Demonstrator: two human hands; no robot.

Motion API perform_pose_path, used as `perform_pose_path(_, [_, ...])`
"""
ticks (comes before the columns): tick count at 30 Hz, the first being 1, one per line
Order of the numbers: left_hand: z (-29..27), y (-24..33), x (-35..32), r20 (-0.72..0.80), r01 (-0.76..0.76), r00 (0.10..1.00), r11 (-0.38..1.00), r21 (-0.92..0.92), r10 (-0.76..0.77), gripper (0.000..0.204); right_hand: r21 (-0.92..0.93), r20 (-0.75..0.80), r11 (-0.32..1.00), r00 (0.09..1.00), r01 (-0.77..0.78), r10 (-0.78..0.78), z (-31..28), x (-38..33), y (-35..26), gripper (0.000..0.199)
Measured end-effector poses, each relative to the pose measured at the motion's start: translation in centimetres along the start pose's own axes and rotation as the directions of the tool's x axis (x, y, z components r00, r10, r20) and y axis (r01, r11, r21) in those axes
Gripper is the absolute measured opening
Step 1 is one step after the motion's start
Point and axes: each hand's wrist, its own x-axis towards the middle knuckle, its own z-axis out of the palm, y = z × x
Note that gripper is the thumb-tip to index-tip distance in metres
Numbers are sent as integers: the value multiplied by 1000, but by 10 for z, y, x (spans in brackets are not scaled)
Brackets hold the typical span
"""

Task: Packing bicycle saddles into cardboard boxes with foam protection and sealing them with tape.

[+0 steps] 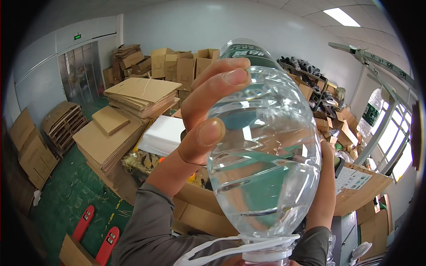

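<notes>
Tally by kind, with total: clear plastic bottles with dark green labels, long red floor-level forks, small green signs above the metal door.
Clear plastic bottles with dark green labels: 2
Long red floor-level forks: 2
Small green sign above the metal door: 1
Total: 5

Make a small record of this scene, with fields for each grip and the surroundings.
Held thing: clear plastic bottle, neck toward the camera, green label near its far end
Handle: white loop at the neck
Left grip: fingers curled against the bottle's left side
Right grip: mostly hidden by the bottle
To the left: flat cardboard stacks
Floor: green, red forks at lower left
</notes>
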Motion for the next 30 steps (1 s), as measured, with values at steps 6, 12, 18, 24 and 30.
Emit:
perform_pose_path(6, [-6,-12,9,-14,-119,993,987,113,121,52,13,-15,1000,1000,-9,9,0,-2,3,71])
perform_pose_path(12, [-10,-11,10,-46,-127,990,985,114,133,48,-9,-30,1000,999,-21,21,-16,-27,-13,70])
perform_pose_path(18, [-16,-13,11,-40,-173,982,963,208,185,44,-25,-21,999,999,-43,42,-23,-37,-17,69])
perform_pose_path(24, [-16,-8,12,-76,-145,984,973,180,160,47,-36,-15,998,998,-61,60,-23,-38,-17,69])
perform_pose_path(30, [-25,-1,14,-73,-106,991,993,43,109,53,-29,-28,999,999,-30,29,-14,-21,-14,71])
